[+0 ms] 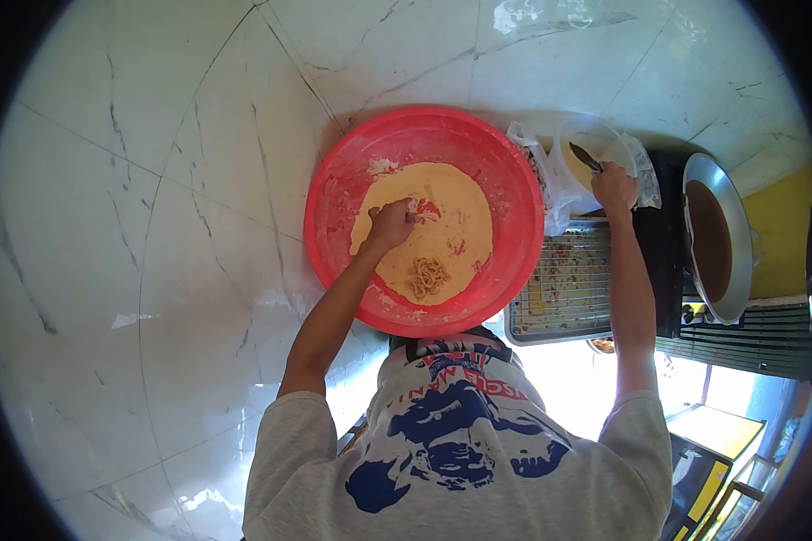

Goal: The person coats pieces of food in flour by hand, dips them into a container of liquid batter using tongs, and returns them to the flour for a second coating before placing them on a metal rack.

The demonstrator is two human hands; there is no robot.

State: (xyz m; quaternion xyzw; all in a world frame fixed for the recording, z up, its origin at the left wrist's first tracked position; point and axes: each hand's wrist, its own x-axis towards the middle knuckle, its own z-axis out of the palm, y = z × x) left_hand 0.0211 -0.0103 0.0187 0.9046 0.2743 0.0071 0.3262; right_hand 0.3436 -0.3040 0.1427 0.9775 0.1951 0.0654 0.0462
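Observation:
A big red basin (pixel 334 189) sits on the white marble floor and holds pale yellow flour or batter (pixel 456 203). My left hand (pixel 392 222) is closed inside the basin, pressing into the flour. A coated clump (pixel 427 274) lies in the flour nearer to me. My right hand (pixel 614 187) reaches to a clear plastic tub (pixel 573 144) on the right and grips a dark utensil (pixel 585 157) that pokes into it.
A wire rack over a metal tray (pixel 564 288) with crumbs lies right of the basin. Beyond it a wok (pixel 715 236) with dark liquid sits on a black stove (pixel 668 270). Plastic bags (pixel 534 162) surround the tub. Marble floor (pixel 153 225) spreads left.

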